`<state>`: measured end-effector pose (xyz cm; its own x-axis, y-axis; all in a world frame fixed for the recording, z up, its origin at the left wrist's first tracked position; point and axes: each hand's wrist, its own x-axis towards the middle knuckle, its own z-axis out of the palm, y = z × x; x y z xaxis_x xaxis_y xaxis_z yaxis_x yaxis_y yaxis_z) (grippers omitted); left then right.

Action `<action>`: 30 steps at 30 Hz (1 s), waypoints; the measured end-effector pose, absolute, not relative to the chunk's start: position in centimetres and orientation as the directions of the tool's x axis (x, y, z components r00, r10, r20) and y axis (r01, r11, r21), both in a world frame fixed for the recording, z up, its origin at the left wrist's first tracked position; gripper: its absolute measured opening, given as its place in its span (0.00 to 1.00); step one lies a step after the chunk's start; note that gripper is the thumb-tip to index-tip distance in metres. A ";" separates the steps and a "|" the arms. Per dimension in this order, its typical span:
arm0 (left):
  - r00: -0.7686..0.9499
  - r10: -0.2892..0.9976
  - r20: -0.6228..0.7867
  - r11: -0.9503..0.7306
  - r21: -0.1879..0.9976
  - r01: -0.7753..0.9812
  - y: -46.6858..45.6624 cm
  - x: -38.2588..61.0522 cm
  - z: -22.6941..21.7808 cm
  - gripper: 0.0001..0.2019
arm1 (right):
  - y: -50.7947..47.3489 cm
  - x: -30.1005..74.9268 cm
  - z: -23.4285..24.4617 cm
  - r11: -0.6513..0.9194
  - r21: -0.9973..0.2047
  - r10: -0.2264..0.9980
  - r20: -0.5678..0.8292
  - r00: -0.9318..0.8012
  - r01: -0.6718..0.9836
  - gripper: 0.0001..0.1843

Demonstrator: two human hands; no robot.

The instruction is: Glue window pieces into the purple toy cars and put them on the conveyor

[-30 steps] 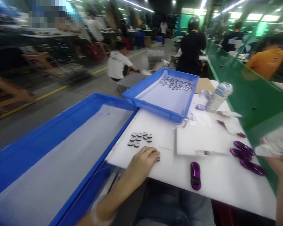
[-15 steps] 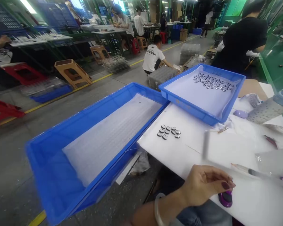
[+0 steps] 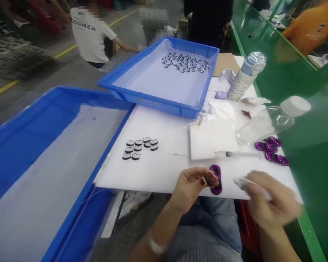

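Note:
My left hand is at the near edge of the white table. Its fingers are pinched against the left side of a purple toy car shell that lies there. My right hand is to the right of the car and smeared by motion. A pale thin thing shows at its fingertips; I cannot make out what it is. Several small black pieces lie in a cluster to the left. A syringe rests beside a white pad.
More purple shells and a clear bottle lie at the right by the green wall. A water bottle stands behind. A blue tray holds several small parts. A large blue bin is left. People work beyond.
The view swung down and back to the right. My left hand closed in on the purple car shell. My right hand came into view beside it, moving fast.

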<state>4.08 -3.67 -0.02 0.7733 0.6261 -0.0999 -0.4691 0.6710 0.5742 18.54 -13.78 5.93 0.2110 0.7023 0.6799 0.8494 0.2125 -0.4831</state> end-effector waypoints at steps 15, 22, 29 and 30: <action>0.722 0.682 -0.117 0.581 0.686 -0.438 -3.8 3.7 0.5 0.09 | -12.5 16.9 5.5 0.335 -0.271 0.730 0.680 -0.067 0.902 0.05; 0.611 0.726 0.315 -0.401 0.916 0.004 -4.1 2.2 1.0 0.09 | -16.2 18.9 4.0 -0.101 -0.641 0.803 0.399 0.442 0.761 0.05; 0.718 0.483 0.501 -0.770 0.633 0.076 -4.5 3.3 0.0 0.09 | -16.5 17.5 2.2 -0.181 -0.691 0.871 0.218 0.440 0.699 0.06; 0.725 0.485 0.489 -0.765 0.639 0.081 -4.4 3.3 0.0 0.10 | -16.5 17.5 2.1 -0.179 -0.687 0.874 0.218 0.435 0.704 0.06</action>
<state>3.28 -4.45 -0.04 0.7246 0.4854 0.4893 0.0812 -0.7652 0.6387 17.46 -16.47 2.09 0.4346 0.8738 0.2182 0.7044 -0.1789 -0.6869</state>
